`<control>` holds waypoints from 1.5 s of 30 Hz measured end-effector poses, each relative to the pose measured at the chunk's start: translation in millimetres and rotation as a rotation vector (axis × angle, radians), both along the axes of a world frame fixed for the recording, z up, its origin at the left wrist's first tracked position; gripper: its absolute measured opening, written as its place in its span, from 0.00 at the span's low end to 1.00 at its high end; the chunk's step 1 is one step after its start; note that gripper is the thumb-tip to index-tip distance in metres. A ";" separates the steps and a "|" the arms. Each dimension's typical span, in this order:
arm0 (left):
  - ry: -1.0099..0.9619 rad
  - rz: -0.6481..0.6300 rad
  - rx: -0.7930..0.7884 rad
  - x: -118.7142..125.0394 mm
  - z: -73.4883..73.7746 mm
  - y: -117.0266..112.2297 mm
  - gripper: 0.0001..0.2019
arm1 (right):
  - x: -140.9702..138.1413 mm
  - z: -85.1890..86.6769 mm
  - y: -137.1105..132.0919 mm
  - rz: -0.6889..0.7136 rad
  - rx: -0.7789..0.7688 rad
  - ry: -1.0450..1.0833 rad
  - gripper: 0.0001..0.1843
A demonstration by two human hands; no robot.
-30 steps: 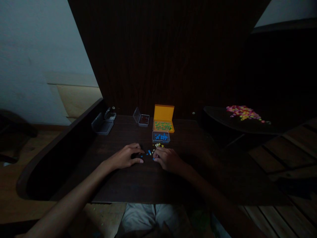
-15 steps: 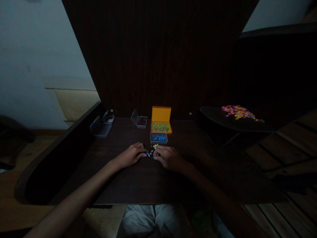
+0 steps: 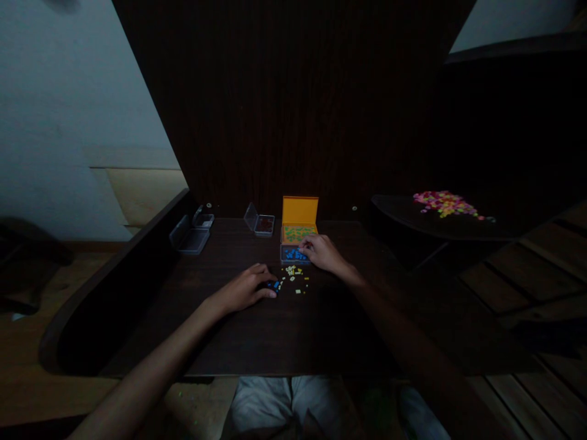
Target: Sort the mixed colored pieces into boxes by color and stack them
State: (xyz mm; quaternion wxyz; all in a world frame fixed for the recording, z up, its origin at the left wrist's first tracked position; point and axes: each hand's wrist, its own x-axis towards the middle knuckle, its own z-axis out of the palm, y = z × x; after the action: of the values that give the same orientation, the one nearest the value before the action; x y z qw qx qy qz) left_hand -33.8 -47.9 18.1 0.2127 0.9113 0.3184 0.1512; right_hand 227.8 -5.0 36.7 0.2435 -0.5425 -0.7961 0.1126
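My left hand rests on the dark table, thumb and fingers apart around a few small blue pieces. My right hand is over the right side of a small clear box that holds several blue pieces. Its fingertips are pinched together; whatever they hold is too small to make out. Loose pale-yellow pieces lie scattered on the table between the two hands. Right behind the clear box stands an opened yellow box with green and yellow pieces in it.
At the back stands an open clear box with dark reddish contents. Two more open clear cases, one a larger case, sit by the left side panel. A heap of pink, red and yellow bits lies on the right-hand shelf.
My right hand has moved forward from the scattered pieces to the clear box, uncovering more pale-yellow pieces. My left hand has stayed in nearly the same place, its thumb now further from the fingers.
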 end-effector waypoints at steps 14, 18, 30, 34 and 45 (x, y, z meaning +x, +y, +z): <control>-0.037 0.029 0.055 8.2 -6.5 -1.6 0.12 | 16.6 -4.2 -7.9 0.043 0.150 0.105 0.06; -0.056 0.050 0.060 10.2 -8.6 -2.6 0.09 | 22.4 -5.0 -14.8 0.058 0.144 0.177 0.07; -0.067 0.159 0.017 12.6 -10.0 -4.2 0.04 | 36.1 -27.0 -28.4 -0.044 0.142 0.395 0.09; 0.019 0.142 0.048 15.8 -9.8 -4.9 0.06 | 36.6 -29.4 -28.9 -0.049 0.155 0.413 0.09; 0.192 0.096 0.137 19.4 -2.7 -2.3 0.11 | 31.6 -40.4 -31.5 -0.069 0.187 0.384 0.09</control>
State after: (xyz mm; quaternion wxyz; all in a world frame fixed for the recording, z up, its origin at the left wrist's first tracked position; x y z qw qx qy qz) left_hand -14.4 -50.2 15.4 0.1107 0.9178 0.3694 0.0945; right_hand 259.5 -36.6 -3.7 0.4437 -0.5130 -0.7231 0.1310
